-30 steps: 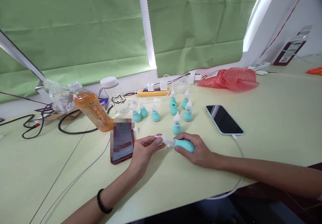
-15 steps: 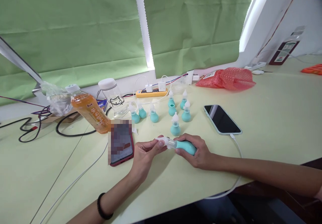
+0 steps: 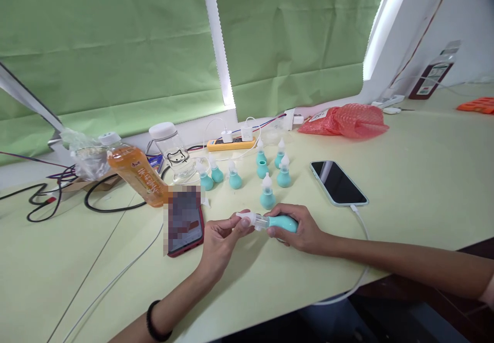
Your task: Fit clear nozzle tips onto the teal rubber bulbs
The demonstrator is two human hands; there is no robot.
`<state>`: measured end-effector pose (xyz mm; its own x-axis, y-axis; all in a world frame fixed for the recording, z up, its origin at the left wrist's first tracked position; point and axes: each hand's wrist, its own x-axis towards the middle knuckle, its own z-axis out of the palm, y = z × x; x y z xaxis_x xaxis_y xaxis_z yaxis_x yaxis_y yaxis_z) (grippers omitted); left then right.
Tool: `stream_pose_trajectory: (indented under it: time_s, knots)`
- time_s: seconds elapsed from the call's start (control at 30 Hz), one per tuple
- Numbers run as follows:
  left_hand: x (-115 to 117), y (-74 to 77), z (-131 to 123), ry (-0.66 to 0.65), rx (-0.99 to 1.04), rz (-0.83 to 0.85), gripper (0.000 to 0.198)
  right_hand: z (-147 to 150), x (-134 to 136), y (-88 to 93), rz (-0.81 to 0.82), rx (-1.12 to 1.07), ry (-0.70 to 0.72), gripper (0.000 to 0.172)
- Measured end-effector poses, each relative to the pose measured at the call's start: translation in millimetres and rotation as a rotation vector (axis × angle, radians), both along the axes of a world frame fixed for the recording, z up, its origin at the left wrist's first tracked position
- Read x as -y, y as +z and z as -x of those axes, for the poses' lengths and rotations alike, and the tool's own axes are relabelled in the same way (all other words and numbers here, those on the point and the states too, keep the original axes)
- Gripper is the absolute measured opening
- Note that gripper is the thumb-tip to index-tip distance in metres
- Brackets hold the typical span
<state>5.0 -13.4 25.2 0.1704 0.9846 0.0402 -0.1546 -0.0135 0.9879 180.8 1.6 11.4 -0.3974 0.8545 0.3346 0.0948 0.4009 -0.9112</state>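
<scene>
Between my hands, above the table, lies a nasal aspirator (image 3: 283, 223) on its side, with a teal bulb, a clear middle and a white tip pointing left. My right hand (image 3: 303, 230) is wrapped round the bulb. Thumb and fingers of my left hand (image 3: 227, 232) pinch the white tip. Just beyond stands an upright aspirator (image 3: 267, 195) of the same kind, and several more, such as one aspirator (image 3: 284, 174), stand behind it. Among them is a teal bulb (image 3: 262, 169) with an open top and no tip on it.
Left of my hands lies a red-cased phone (image 3: 186, 222); to the right, a charging phone (image 3: 339, 182). An orange drink bottle (image 3: 137, 170) leans near a clear jar (image 3: 173, 152). A yellow power strip (image 3: 231, 144) and red bubble wrap (image 3: 343, 121) lie at the back.
The view has shifted slightly. My right hand has turned the bulb a little, and it looks flatter in the grip. My left hand keeps its pinch on the tip.
</scene>
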Motion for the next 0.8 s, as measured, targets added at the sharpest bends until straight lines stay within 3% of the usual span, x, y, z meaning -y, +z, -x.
stream_pose_trajectory:
  time_s: [0.17, 0.27, 0.37, 0.43, 0.57, 0.7, 0.8]
  knots:
    - [-2.0, 14.7, 0.7, 0.064, -0.158, -0.074, 0.018, 4.4, -0.5, -0.8, 0.249, -0.109, 0.168, 0.021]
    - [-14.1, 40.0, 7.8, 0.241, -0.268, -0.217, 0.017, 4.3, -1.9, -5.9, 0.318, -0.148, 0.251, 0.030]
    - [-37.0, 66.0, 21.4, 0.460, -0.380, -0.425, 0.023, 3.3, -4.0, -9.7, 0.345, -0.170, 0.210, 0.043]
    - [-54.8, 73.5, 30.5, 0.532, -0.532, -0.531, 0.022, 3.3, -5.2, -10.8, 0.358, -0.140, 0.200, 0.040]
    - [-84.4, 59.4, 42.3, 0.488, -0.828, -0.587, 0.023, 4.0, -5.5, -10.5, 0.276, -0.006, 0.207, 0.029]
    - [-95.8, 39.5, 48.2, 0.420, -1.082, -0.507, 0.030, 3.4, -5.1, -9.9, 0.208, 0.073, 0.195, 0.026]
    - [-97.9, 45.6, 50.6, 0.457, -1.146, -0.530, 0.035, 3.2, -5.4, -9.9, 0.193, 0.085, 0.203, 0.026]
